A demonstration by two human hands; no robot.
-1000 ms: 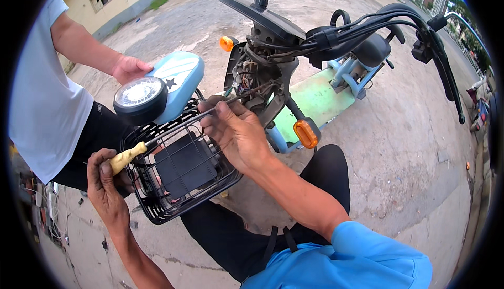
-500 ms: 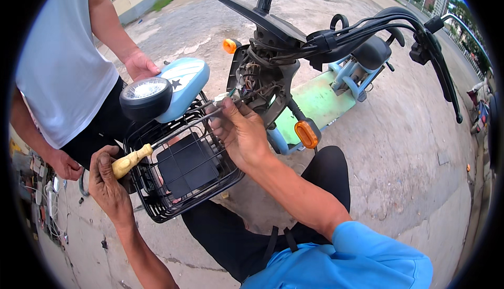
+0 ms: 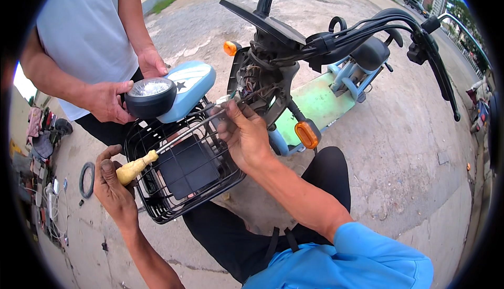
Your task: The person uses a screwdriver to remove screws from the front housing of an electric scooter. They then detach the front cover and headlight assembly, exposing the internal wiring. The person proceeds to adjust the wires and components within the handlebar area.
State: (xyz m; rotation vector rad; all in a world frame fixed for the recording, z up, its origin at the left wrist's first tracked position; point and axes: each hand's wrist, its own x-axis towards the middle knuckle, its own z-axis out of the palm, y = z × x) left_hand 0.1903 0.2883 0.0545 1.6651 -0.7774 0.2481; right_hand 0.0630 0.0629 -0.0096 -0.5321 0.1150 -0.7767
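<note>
A screwdriver (image 3: 137, 167) with a pale yellow handle is in my left hand (image 3: 114, 189), the fingers closed about the handle's butt end. Its long metal shaft slants up across the black wire basket (image 3: 181, 209). At the far end of that shaft, my right hand (image 3: 244, 137) pinches with thumb and fingers; the tip itself is hidden there. Just above the right fingertips are a white connector (image 3: 223, 99) and the scooter's bare wiring (image 3: 252, 79). A light blue headlight housing (image 3: 191, 84) with a round black-rimmed lamp (image 3: 151, 96) rests over the basket's far edge.
Another person's hands (image 3: 107, 102) hold the headlight housing from the left. The scooter's handlebar (image 3: 367, 27) and orange turn signal (image 3: 307, 134) are to the right, with its green footboard (image 3: 320, 105) behind. A black rubber ring (image 3: 87, 180) and assorted clutter (image 3: 44, 184) lie at left.
The other person has brought a second hand up onto the lamp, and the housing has shifted slightly right. My screwdriver's handle has dropped a little, and its shaft now shows plainly over the basket.
</note>
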